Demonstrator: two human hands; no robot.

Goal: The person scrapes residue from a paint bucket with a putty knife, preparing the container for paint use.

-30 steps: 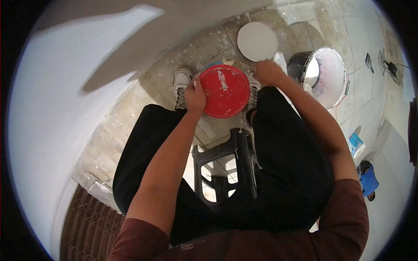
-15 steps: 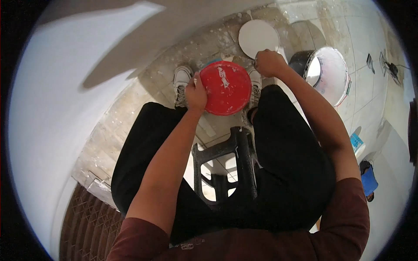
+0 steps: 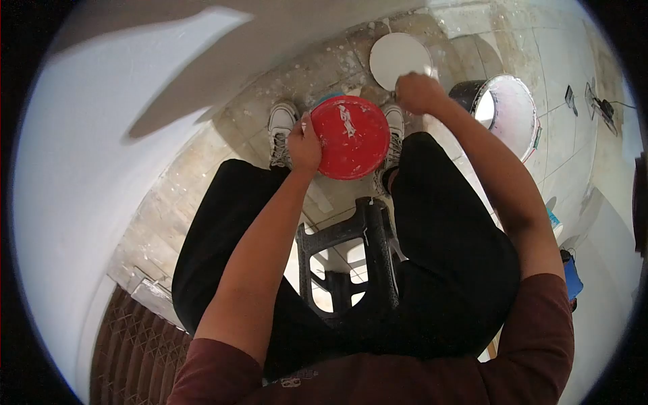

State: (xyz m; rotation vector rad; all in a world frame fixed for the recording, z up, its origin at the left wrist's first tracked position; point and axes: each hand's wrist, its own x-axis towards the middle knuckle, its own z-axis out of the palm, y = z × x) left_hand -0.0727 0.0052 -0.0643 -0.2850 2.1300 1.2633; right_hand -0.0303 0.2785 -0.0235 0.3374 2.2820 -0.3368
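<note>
Disc, red, smeared white: lies between the white shoes. Left hand grips its left edge. Right hand clenched, beside white round; cannot tell if it holds anything, nor whether the round is lid or contents. Bucket, right: open, inner wall coated whitish.

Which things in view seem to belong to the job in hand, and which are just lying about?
Likely in the job: red disc, gripped at its edge by the left hand; white disc, less surely, near the closed right hand.

Likely just lying about: bucket; tub, partly hidden.
</note>
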